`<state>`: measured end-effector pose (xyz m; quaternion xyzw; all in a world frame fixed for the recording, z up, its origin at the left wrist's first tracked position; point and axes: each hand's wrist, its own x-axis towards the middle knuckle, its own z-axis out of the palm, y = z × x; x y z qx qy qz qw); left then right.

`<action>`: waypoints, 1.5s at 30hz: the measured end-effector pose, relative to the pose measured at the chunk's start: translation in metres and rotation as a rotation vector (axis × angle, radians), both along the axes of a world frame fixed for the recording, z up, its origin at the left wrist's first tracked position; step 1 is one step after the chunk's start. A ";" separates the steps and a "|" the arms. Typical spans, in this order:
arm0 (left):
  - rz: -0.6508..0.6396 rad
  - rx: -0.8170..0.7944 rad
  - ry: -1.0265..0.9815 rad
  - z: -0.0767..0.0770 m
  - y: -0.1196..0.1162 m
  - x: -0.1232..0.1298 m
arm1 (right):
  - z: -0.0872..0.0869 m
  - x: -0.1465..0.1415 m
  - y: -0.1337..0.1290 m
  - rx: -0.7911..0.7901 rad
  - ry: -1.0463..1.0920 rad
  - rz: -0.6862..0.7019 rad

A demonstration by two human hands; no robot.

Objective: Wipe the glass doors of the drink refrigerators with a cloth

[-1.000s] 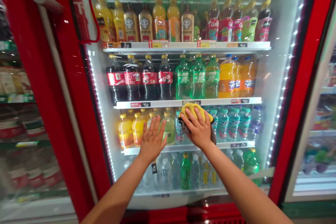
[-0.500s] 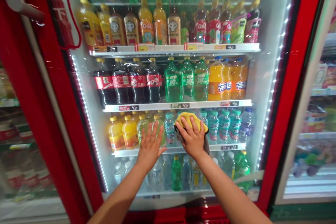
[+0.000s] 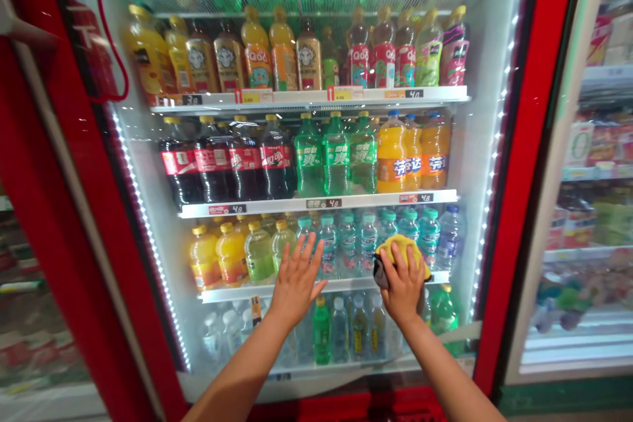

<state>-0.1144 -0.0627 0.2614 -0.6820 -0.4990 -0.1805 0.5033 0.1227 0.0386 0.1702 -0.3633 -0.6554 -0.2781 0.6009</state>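
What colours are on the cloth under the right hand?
The cloth is yellow and dark grey (head view).

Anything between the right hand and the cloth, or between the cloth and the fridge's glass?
Nothing visible: the right hand lies directly on the yellow cloth, which appears to rest against the glass door. The left hand is apart, to the left.

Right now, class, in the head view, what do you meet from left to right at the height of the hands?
Yellow-orange bottles, left hand, right hand on the yellow cloth, purple-labelled bottle, red door frame.
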 end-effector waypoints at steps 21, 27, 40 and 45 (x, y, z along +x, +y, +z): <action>-0.103 -0.048 0.090 0.009 0.052 0.091 | 0.028 0.095 0.049 0.048 0.185 -0.064; -0.103 -0.072 0.020 -0.001 0.065 0.102 | -0.014 0.074 0.030 -0.069 0.037 -0.033; -0.251 -0.009 0.006 0.000 0.076 0.107 | 0.069 0.148 0.080 -0.005 0.098 -0.160; -0.334 -0.032 0.088 0.002 0.086 0.127 | -0.002 0.124 0.063 -0.119 0.323 -0.212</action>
